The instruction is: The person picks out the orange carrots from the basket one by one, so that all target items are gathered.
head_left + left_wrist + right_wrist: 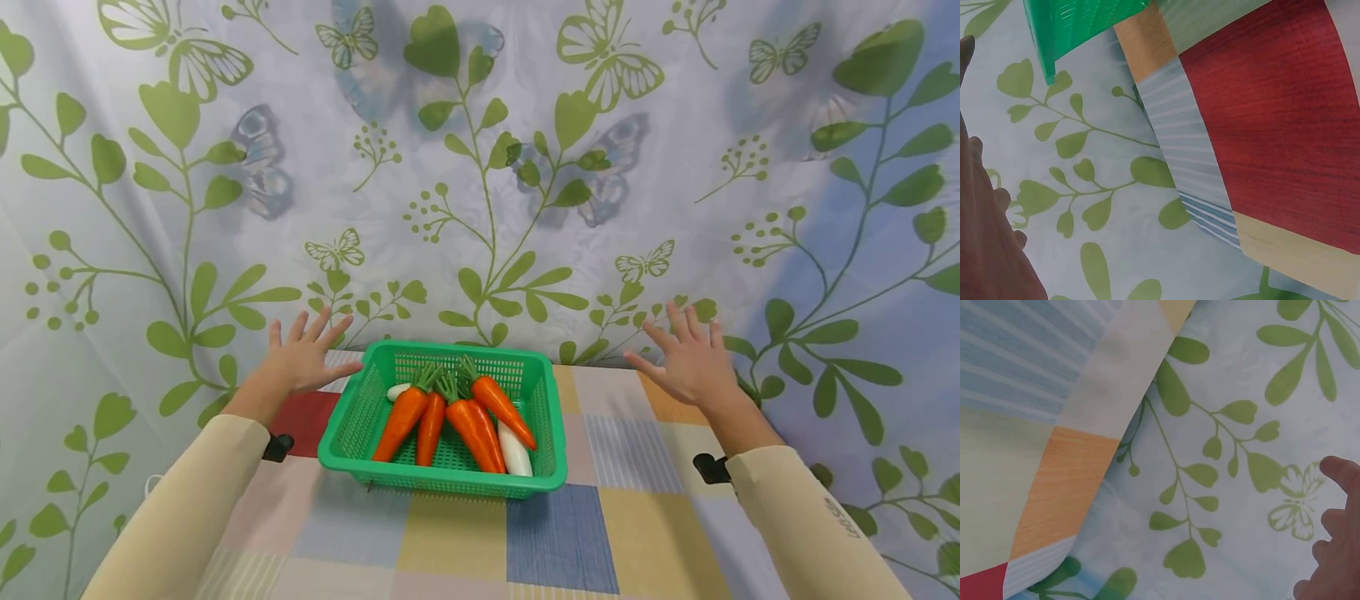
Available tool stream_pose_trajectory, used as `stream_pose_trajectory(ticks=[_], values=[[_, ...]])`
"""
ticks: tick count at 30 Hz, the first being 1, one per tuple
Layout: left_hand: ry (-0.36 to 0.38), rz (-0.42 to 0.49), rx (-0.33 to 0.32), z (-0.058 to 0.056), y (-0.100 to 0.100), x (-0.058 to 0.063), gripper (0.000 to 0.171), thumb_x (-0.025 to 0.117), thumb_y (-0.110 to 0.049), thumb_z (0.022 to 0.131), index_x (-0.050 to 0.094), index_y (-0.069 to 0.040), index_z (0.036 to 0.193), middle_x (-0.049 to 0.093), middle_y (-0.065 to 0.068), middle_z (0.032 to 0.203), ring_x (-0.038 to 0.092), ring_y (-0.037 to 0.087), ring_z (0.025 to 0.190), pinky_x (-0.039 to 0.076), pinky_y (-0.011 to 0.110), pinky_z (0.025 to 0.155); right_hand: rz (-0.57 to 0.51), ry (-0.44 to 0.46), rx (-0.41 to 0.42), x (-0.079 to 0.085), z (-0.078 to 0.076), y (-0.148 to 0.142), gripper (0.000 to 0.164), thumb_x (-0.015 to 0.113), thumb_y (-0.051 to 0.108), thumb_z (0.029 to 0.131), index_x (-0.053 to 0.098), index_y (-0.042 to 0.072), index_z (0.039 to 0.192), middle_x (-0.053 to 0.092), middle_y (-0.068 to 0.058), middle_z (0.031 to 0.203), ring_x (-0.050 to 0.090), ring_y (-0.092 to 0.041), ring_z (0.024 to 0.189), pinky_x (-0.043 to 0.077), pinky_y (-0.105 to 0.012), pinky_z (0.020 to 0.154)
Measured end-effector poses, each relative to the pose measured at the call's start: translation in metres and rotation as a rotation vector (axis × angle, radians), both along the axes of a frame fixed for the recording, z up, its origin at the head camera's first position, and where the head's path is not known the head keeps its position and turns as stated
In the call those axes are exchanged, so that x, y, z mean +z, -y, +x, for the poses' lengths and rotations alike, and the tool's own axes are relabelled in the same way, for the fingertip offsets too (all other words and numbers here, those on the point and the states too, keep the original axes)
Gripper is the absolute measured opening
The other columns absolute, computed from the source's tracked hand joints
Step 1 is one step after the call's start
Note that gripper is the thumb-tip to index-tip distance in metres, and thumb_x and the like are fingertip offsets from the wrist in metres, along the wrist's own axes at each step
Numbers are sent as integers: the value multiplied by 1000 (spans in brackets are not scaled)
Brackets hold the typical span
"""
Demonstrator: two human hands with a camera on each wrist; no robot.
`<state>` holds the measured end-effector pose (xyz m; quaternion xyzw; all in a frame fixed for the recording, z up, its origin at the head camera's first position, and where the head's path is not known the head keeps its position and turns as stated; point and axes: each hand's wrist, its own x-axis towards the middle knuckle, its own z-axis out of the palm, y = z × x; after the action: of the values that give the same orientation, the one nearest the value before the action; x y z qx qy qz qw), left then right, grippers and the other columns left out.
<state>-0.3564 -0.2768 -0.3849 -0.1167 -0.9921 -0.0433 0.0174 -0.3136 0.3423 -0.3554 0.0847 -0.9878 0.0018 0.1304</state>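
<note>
A green plastic basket point(442, 482) stands on the patchwork tablecloth in the head view. Several orange carrots point(405, 421) with short green tops lie in it. Beside them are a long white radish point(514, 452) and a small white piece point(397, 391), both partly covered by carrots. My left hand point(300, 360) is raised left of the basket, fingers spread and holding nothing. On the other side, well away from the basket, my right hand point(692, 360) is held up with its fingers spread too. The left wrist view catches a corner of the basket point(1085, 28) past the hand.
The table has a checked patchwork cloth point(457, 529). A curtain point(480, 208) printed with leaves and butterflies hangs close behind the table and along both sides. Black wrist straps point(278, 447) show at both sleeves.
</note>
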Motion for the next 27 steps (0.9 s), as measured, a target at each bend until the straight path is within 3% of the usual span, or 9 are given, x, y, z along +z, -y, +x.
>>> stream_pose_trajectory(ticks=[8,17,27], values=[[-9,9,-15,7,1,-4,93,45,-77,94,2,-37,165,-10,10,174,-6,51,156,-20,76,114,24,-11,47,-1,8,15,86,42,74,97,37,15,160,5,-25,171,4,-52,156,-1,-78,118],[-11,3,-33,18,-1,-8,93,47,-76,93,2,-38,165,-6,10,174,-6,50,157,-15,77,116,-12,11,118,-6,14,34,84,44,72,98,35,17,161,0,-21,172,1,-48,157,2,-74,122],[-12,80,-64,33,-7,-18,95,48,-77,92,7,-34,166,1,12,174,0,53,155,-11,78,117,-56,1,230,-17,21,61,80,53,65,98,40,15,159,10,-21,172,9,-49,157,7,-73,122]])
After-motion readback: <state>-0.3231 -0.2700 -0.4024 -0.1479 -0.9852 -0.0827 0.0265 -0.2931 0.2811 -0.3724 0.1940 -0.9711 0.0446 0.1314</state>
